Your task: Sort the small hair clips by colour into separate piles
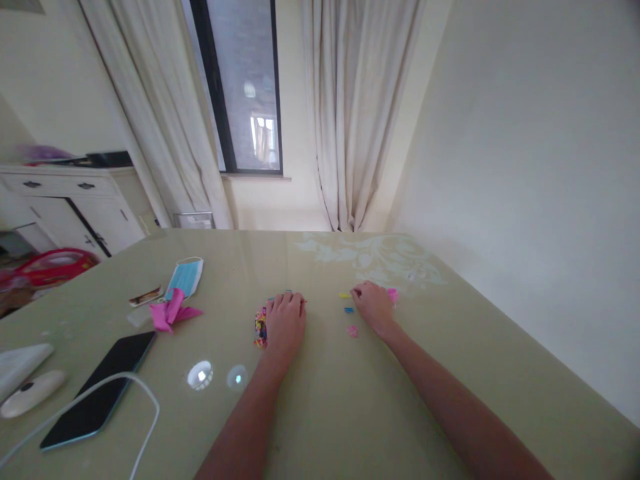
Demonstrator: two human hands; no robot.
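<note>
Resting palm-down at the pile (261, 328) of small multicoloured pieces: left grip (286, 323). Fingers point away from the body. Pile shows mainly along the left edge of the hand, with a few bits visible at the fingertips; the rest is hidden. Cannot tell whether this grip is grasping any pieces or released.

Right grip (374, 307): fingers bent, tips near the counter (320, 407), just beside the yellow piece (344, 295). Contact unclear; whether it is clenched on anything cannot be told.

Other loose pieces: blue piece (349, 310) nearer the body than the yellow one; small pink piece (353, 331) nearer still; larger pink item (393, 295) just right of the right hand. All lie on the counter, apart from the pile.

Left part of counter: blue mask (184, 277), with pink sheet (173, 313), crumpled, at its near end; brown strip (146, 297) beside them. Nearer: dark tablet (103, 390), white cable (154, 393) crossing over it.
</note>
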